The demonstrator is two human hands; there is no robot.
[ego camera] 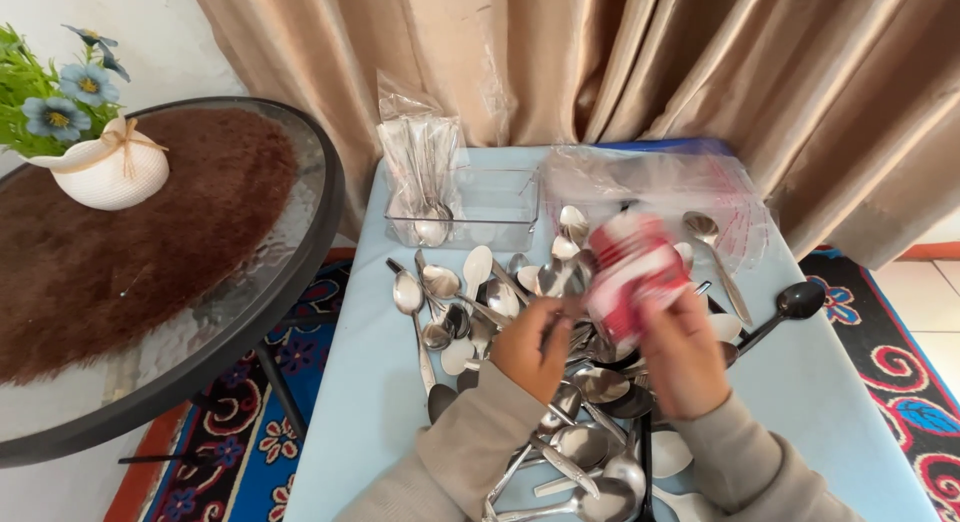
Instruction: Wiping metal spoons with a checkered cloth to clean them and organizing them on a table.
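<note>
My right hand [686,355] grips a red and white plastic packet [634,272], blurred by motion, above a heap of metal spoons [500,312]. My left hand [533,347] is closed beside it; it seems to pinch a spoon handle at the packet's lower edge, though blur hides the contact. The spoons lie scattered over a light blue table [360,402], with white plastic spoons [668,452] and a black spoon [795,302] among them.
A clear plastic box [490,210] holds a bagged bundle of spoons [425,177] at the back. Clear resealable bags [650,177] lie behind the heap. A round glass table [250,282] with a brown mat and a flower pot [105,167] stands left. Curtains hang behind.
</note>
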